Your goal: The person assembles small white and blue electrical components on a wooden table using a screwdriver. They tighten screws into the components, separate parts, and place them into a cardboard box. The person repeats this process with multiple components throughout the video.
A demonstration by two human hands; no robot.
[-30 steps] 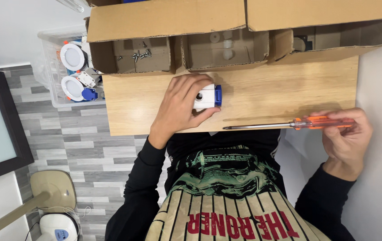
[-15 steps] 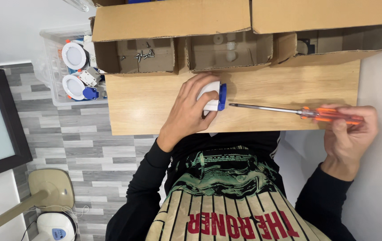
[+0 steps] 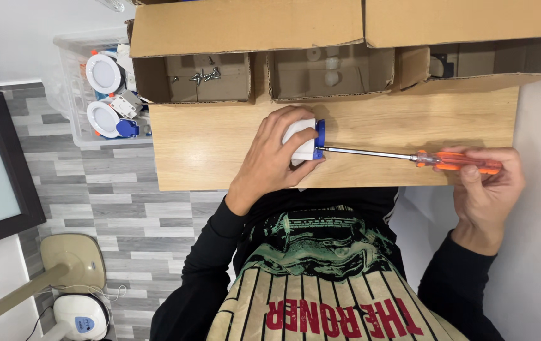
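Wooden table (image 3: 220, 151), taken as landmark, contents listed left to right. Off its left edge: a clear plastic bin (image 3: 71, 76) on the grey plank floor, holding round white lamp fittings (image 3: 103, 72) with blue and orange parts. Along the table's far edge: three open cardboard boxes, the left box (image 3: 191, 79) holding loose screws (image 3: 204, 76), the middle box (image 3: 330, 72) holding pale parts too dim to identify, the right box (image 3: 485, 63) holding a dark object only partly seen. At the table's centre: left hand (image 3: 277, 158), fingers curled and pressed together over a small white housing with a blue end piece (image 3: 311, 136), clamping it down on the tabletop. Toward the table's right: a screwdriver (image 3: 409, 156), steel shaft lying nearly level above the surface, tip touching the blue end piece. Beyond the table's right front corner: right hand (image 3: 488, 183), fingers wrapped around the orange handle, thumb along its side.
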